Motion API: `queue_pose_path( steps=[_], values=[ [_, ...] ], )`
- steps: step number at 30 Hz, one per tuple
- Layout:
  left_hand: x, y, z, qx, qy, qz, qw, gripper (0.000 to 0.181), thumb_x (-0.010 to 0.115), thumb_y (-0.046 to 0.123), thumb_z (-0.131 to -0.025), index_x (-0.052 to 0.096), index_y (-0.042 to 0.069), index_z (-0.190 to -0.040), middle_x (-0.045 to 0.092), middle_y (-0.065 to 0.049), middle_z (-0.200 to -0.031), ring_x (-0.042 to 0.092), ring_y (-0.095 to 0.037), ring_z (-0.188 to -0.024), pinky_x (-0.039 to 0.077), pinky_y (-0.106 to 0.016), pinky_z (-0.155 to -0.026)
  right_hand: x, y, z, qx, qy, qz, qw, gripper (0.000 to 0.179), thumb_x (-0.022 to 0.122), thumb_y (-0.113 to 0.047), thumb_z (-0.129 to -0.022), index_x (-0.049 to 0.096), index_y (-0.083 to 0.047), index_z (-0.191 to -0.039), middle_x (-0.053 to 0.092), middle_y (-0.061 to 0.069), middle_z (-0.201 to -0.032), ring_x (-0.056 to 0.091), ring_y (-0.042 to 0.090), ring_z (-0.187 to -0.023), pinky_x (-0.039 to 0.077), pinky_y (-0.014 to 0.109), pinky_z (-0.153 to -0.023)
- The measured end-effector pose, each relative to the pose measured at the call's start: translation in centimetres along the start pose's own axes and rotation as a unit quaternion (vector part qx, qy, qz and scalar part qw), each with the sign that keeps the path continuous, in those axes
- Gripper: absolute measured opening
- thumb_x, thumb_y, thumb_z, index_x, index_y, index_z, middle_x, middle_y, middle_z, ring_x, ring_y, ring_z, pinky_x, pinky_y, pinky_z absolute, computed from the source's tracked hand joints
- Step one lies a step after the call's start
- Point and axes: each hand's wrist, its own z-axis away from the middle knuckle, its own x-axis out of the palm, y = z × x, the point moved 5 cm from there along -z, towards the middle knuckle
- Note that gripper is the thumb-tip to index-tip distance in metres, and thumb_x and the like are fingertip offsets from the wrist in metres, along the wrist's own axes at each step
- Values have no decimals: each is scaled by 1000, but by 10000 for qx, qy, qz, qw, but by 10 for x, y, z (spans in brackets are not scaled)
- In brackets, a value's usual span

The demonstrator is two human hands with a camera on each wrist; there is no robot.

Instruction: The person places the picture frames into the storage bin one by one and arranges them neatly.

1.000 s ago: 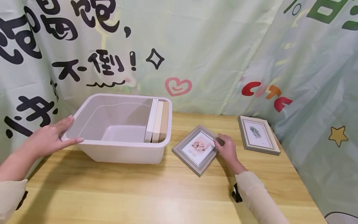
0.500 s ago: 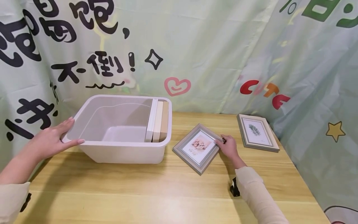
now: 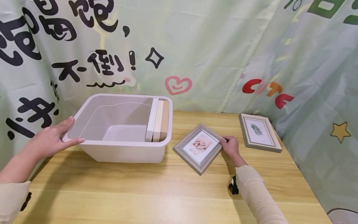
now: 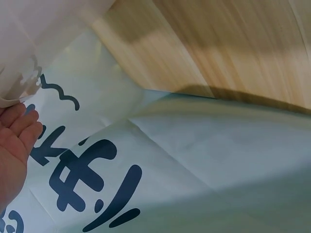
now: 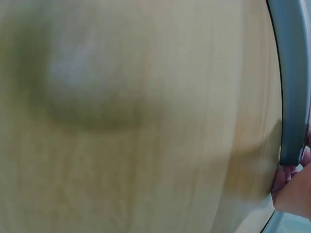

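Pale green printed cloth [image 3: 207,46] backs our yellowish wood-grain table [image 3: 156,193], where a grey rectangular picture frame [image 3: 199,148] lies pinched at its right corner by our right hand [image 3: 231,147]. Just left, our left hand [image 3: 53,137] rests, fingers loosely extended, on the near left corner of a pale grey plastic tub [image 3: 128,152]. We seem to be picking up the frame; next calls for a steady lift.

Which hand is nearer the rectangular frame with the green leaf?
Right: the right hand is left of that leaf frame, holding the grey flower frame; the left hand is farther left, touching the pale plastic tub.
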Motion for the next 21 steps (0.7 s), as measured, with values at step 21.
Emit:
queue_pose_path(
  steps=[21],
  values=[
    [-4, 3, 0, -73, -144, -73, 9998, 90, 62, 51, -81, 24, 0, -145, 28, -26, -146, 39, -58, -116, 38, -66, -85, -18, -6, 3, -231, -201, -1158, 9928, 17, 58, -4, -88, 55, 13, -88, 49, -9, -63, 42, -3, -52, 38, 16, -50]
  ],
)
